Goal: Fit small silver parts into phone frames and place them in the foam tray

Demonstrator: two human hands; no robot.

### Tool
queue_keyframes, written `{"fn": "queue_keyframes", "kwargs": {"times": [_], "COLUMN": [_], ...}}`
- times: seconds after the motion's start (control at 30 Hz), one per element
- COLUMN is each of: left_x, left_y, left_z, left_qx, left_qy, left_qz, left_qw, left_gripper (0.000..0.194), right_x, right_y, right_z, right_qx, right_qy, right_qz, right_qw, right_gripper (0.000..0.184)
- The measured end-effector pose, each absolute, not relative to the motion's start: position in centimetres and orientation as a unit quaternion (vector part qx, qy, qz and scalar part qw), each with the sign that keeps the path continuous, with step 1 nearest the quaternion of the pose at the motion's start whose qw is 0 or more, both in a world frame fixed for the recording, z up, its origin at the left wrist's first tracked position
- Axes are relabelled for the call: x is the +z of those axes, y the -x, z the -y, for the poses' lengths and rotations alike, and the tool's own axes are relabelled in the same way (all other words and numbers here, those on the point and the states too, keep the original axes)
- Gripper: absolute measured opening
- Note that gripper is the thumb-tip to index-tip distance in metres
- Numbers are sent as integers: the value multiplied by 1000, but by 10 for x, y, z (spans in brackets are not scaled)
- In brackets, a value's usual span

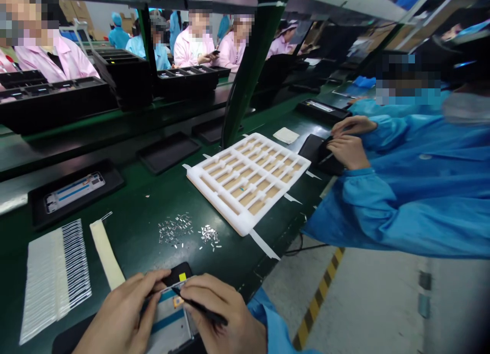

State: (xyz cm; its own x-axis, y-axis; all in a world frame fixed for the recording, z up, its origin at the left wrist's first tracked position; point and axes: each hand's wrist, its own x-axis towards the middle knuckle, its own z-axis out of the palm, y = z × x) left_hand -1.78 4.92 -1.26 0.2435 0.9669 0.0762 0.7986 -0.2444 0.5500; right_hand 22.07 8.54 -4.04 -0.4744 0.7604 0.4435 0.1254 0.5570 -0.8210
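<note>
While thin device frame (170, 323) is clasped at edges by left hand (122, 313), black pointed tool (199, 305) is pinched in right hand (218, 313); frame, on near bench (229, 257) edge, is judged light, fragile, best held by rim.

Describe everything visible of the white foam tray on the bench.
The white foam tray is a thick moulded grid of rectangular compartments with tan floors, one showing a small blue speck. It lies flat, set at an angle on the green bench. No hand touches it. Strips of white tape run out from its edges onto the bench.
</note>
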Motion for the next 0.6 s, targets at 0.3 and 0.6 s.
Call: {"fn": "queue_keyframes", "kwargs": {"times": [0.3, 0.6], "left_x": [-3, -3], "left_y": [44, 137], "left_z": [-53, -145], "left_qx": [108, -41], "left_qy": [-807, -668], "left_qz": [-580, -735], "left_qw": [-15, -108], "left_gripper": [43, 22], "right_x": [-39, -32], "right_y": [-214, -224], "right_z": [-81, -90], "right_qx": [391, 415], "right_qy": [345, 354], "right_qz": [737, 669], "right_qw": [430, 505], "right_gripper": [22, 16]}}
